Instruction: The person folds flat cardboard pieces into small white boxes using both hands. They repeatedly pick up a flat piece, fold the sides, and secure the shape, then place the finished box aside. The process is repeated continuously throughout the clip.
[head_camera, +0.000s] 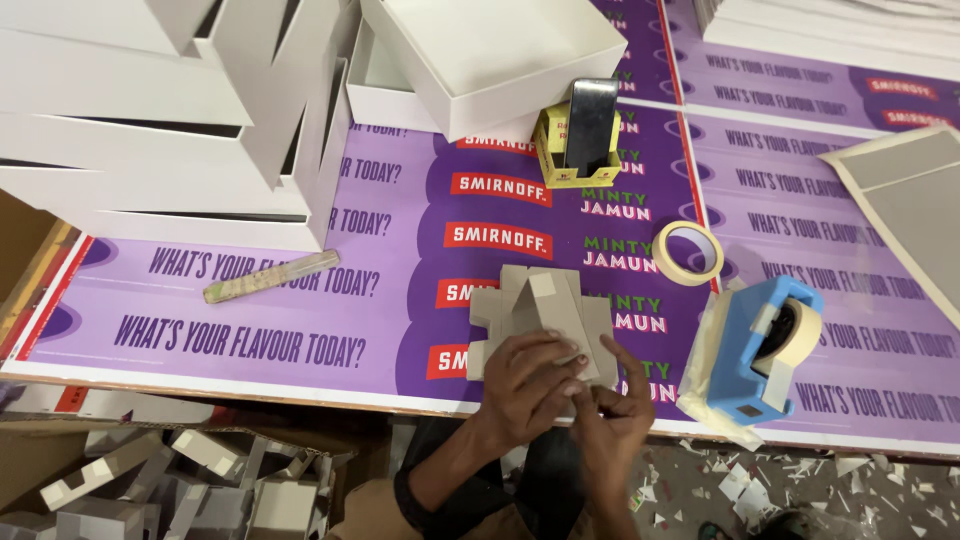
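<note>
Both my hands are on the grey cardboard blank (540, 318) at the near table edge: left hand (528, 383) presses flat on its folded flaps, right hand (612, 408) pinches its near right corner, index finger up. Looks like mid-fold; next I'd want tape from the blue tape dispenser (762, 348) just right, with the loose masking tape roll (688, 252) farther back.

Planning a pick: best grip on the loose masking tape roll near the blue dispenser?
The masking tape roll lies flat on the purple table cover, hole up. Come from above, one finger inside the hole, thumb on the outer wall. The side away from the blue tape dispenser looks clearest.
</note>
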